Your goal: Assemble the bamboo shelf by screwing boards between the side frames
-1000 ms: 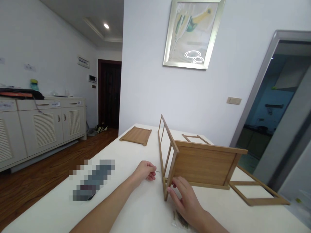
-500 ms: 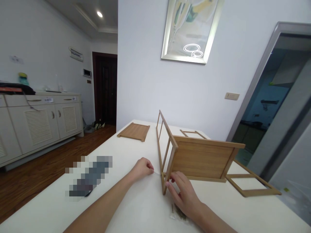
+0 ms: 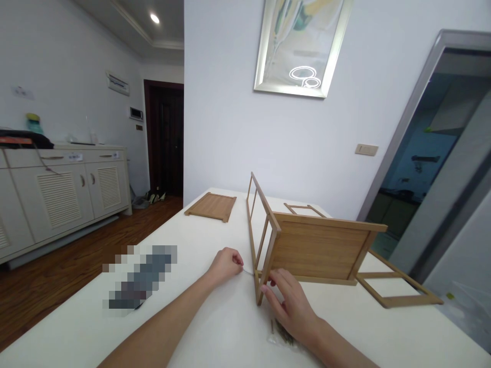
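My left hand [image 3: 227,265] is closed in a pinch on a thin pale metal rod [image 3: 248,272], by its look a hex key. Its far end meets the lower part of an upright wooden side frame [image 3: 274,240]. On the other side of that frame, my right hand [image 3: 289,301] grips the near lower corner with thumb and fingers. A wooden panel [image 3: 316,249] stands on its edge, joined to the side frame at about a right angle. Beneath my right wrist lie several screws [image 3: 283,333] in a clear plastic bag [image 3: 272,338], partly hidden.
On the white table [image 3: 207,327], a flat slatted panel [image 3: 213,206] lies at the far left. Another open wooden frame [image 3: 406,300] lies at the right, with a further frame piece [image 3: 305,206] behind the upright panel. A blurred-out dark object [image 3: 143,281] sits at left.
The hex key's visible part has turned slightly in angle between my left hand and the frame. Both hands stay in the same places, and the view has shifted a little.
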### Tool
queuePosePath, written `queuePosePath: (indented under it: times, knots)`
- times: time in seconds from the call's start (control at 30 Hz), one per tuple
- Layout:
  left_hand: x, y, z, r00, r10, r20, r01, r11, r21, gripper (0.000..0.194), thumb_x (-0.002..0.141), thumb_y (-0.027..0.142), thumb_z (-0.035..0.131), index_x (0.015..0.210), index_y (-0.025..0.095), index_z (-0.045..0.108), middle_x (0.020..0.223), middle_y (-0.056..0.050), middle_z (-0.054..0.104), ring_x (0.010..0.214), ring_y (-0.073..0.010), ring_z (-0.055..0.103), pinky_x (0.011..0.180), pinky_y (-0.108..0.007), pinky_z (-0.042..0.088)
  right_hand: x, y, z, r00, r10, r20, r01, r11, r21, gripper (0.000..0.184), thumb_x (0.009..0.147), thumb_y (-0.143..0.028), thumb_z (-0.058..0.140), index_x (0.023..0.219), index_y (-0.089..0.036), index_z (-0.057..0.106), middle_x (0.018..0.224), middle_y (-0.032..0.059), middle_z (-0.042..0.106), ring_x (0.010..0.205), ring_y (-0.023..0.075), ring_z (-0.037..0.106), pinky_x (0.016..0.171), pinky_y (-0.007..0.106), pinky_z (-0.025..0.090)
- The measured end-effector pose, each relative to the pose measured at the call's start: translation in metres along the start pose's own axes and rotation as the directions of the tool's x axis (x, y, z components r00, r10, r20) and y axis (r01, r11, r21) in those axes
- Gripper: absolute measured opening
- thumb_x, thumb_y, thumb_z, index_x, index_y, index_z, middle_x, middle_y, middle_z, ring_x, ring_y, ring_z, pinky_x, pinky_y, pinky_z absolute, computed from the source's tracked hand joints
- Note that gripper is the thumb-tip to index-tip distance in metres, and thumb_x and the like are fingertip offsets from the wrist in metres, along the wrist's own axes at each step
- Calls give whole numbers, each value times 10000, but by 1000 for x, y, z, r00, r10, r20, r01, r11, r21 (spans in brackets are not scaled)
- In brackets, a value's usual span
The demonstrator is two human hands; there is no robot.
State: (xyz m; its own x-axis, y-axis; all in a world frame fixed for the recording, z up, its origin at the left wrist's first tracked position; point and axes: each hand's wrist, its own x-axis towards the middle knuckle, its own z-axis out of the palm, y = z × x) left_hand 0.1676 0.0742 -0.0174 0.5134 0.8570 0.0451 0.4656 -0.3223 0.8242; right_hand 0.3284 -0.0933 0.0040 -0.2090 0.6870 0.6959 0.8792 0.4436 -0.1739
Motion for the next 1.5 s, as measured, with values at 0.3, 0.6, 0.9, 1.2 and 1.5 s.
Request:
queuePosePath:
  times: [0.3, 0.6, 0.9, 1.2, 1.5]
  knots:
    - [-1, 2, -1, 1000, -6, 13, 7, 1000, -22, 143, 583, 75, 641, 687, 148, 707, 575, 10, 640, 567, -125, 571, 509, -211, 361, 1, 0, 0, 1000, -3, -21, 3, 1000, -4, 97, 943, -247, 514, 1019, -209, 559, 851, 58, 626, 773, 193, 598, 674, 324, 501]
    - [0, 1, 1, 1000, -8, 12, 9, 998, -57, 136, 574, 56, 629, 655, 154, 676, 527, 27, 588, 532, -120, 539, 503, -214, 358, 0, 0, 0, 1000, 4, -14, -4, 1000, 2, 93, 951, -250, 506, 1019, -209, 554, 858, 60, 621, 785, 198, 589, 689, 340, 502]
    - [3, -3, 6, 1000, 20, -7, -20, 997, -76, 181, 579, 43, 600, 690, 168, 666, 523, 52, 548, 512, -107, 519, 497, -209, 346, -1, 0, 0, 1000, 4, -11, -4, 1000, 0, 106, 949, -245, 511, 1041, -206, 546, 874, 62, 622, 794, 198, 593, 698, 339, 504]
    - [-2, 0, -2, 996, -3, 90, 8, 998, -59, 178, 592, 75, 603, 729, 142, 694, 478, 54, 552, 434, -103, 526, 474, -205, 379, -1, 0, -1, 1000, 9, 2, -9, 1000, 2, 96, 948, -242, 510, 1034, -208, 536, 874, 62, 621, 795, 197, 589, 693, 332, 498]
    - [-6, 4, -7, 994, 44, 103, -49, 998, 45, 141, 624, 120, 646, 721, 133, 747, 587, -14, 676, 547, -133, 604, 526, -217, 414, -1, 1, 1, 1000, 6, 0, -6, 1000, 3, 100, 946, -239, 515, 1044, -218, 522, 874, 55, 617, 792, 198, 585, 693, 331, 486]
